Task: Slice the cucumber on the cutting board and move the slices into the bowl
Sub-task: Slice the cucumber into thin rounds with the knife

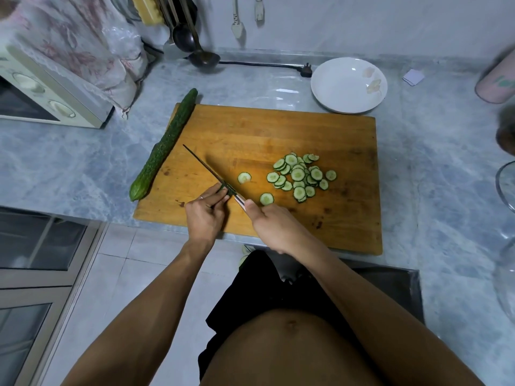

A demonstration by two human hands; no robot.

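Note:
A wooden cutting board [278, 129] lies on the marble counter. My left hand [204, 211] pinches a short cucumber stub [224, 188] near the board's front left. My right hand [269, 222] grips the handle of a knife [204, 168] whose blade stands edge-down against the stub and points away to the left. A pile of several cucumber slices [299, 174] lies right of the blade, with loose slices nearby. A whole cucumber [164, 143] rests along the board's left edge. The white bowl [348, 84] stands empty behind the board's far right corner.
A toaster oven [47, 104] under a floral cloth stands at the left. Ladles [195, 48] hang at the back, with a black cord and plug [305, 70] beside the bowl. A pink container [496, 82] and a glass rim [505, 185] are at the right edge.

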